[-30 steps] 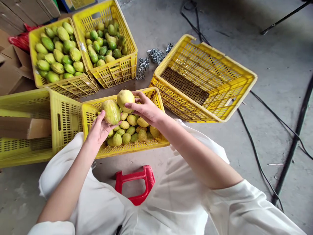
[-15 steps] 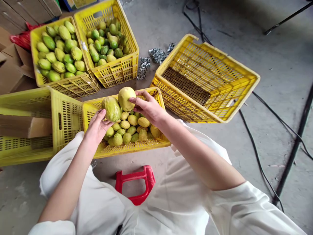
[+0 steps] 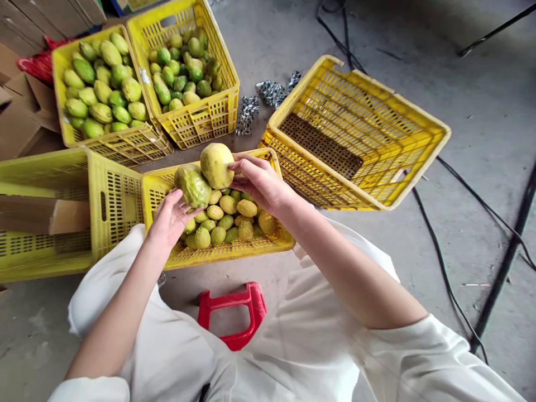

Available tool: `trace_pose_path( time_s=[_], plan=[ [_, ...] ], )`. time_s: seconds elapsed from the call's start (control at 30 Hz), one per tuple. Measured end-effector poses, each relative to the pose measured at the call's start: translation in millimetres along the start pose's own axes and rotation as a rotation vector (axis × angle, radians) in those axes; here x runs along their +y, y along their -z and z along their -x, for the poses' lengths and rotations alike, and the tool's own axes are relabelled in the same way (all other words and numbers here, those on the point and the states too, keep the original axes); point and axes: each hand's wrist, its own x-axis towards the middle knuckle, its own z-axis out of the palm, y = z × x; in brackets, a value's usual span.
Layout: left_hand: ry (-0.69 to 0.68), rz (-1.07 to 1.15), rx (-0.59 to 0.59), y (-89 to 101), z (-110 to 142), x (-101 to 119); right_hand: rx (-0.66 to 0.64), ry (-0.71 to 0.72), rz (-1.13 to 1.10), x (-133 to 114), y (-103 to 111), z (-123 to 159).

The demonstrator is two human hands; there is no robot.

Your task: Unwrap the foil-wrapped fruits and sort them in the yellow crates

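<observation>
My left hand (image 3: 171,219) grips a bumpy yellow-green lemon (image 3: 191,187) with a glossy skin, the fingers passing beneath it. Beside it, a smoother, paler yellow lemon (image 3: 216,166) is pinched from the right by my right hand (image 3: 257,181). The two fruits are held close together, appearing to touch, above a yellow crate (image 3: 201,258). Inside that crate lie several smaller-looking yellow-green lemons (image 3: 228,205), partly covered by my hands and the held fruit.
Two yellow crates of green and yellow fruit (image 3: 103,92) stand at the back left. To the right is a tilted-looking yellow crate (image 3: 377,139); at the left, another crate (image 3: 111,195) contains cardboard (image 3: 46,215). A red stool (image 3: 232,301) is between my legs. Black cables (image 3: 435,251) cross the floor.
Both hands have shifted very slightly, and the right hand's lemon has turned a little and risen slightly. Both lemons remain held.
</observation>
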Motion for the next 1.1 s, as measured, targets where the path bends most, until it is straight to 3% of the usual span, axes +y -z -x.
trace_pose_path(
  time_s=[0.43,0.6,0.87,1.1],
  plan=[
    [-0.06,-0.033,0.001,2.0,-1,-6,-0.06,0.071,0.097,-6,2,7],
    [-0.069,-0.052,-0.014,3.8,-2,-9,0.02,0.107,0.15,1,1,7],
    [-0.021,-0.043,-0.002,2.9,-4,-6,0.013,0.061,0.123,3,2,4],
    [-0.07,-0.086,-0.022,8.3,-6,-3,0.027,0.042,0.117,1,5,1]
  ],
)
